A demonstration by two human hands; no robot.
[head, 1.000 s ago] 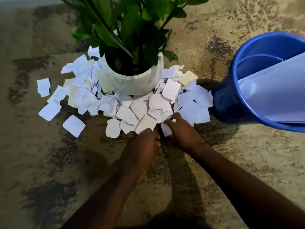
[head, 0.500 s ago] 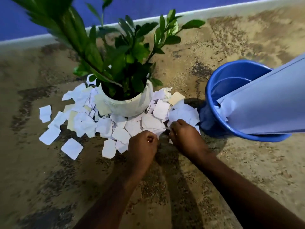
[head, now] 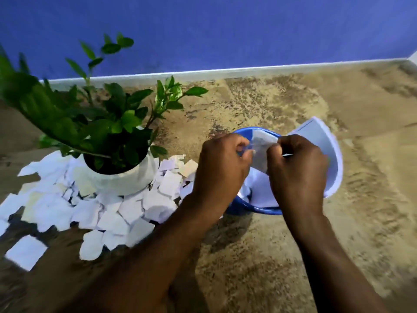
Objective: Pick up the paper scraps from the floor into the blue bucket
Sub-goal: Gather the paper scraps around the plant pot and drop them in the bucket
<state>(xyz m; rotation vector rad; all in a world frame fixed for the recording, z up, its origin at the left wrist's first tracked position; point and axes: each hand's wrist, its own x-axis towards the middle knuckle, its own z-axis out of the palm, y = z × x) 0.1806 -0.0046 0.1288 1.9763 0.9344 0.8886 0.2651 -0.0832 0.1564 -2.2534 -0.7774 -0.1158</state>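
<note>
Many white paper scraps (head: 117,213) lie on the floor around a potted plant. The blue bucket (head: 259,210) stands to the right of the heap, mostly hidden behind my hands, with larger white sheets (head: 325,150) leaning inside it. My left hand (head: 222,168) and my right hand (head: 297,170) are both raised over the bucket's opening. Together they pinch a bunch of paper scraps (head: 262,143) between their fingers.
A green plant in a white pot (head: 126,177) sits in the middle of the scrap heap. A blue wall with a white skirting board (head: 225,72) runs along the back. Mottled brown floor (head: 338,245) spreads to the right and front.
Both hands lifted off the floor by the scrap heap and moved right, up over the bucket, carrying scraps. The view tilted up, showing the wall.
</note>
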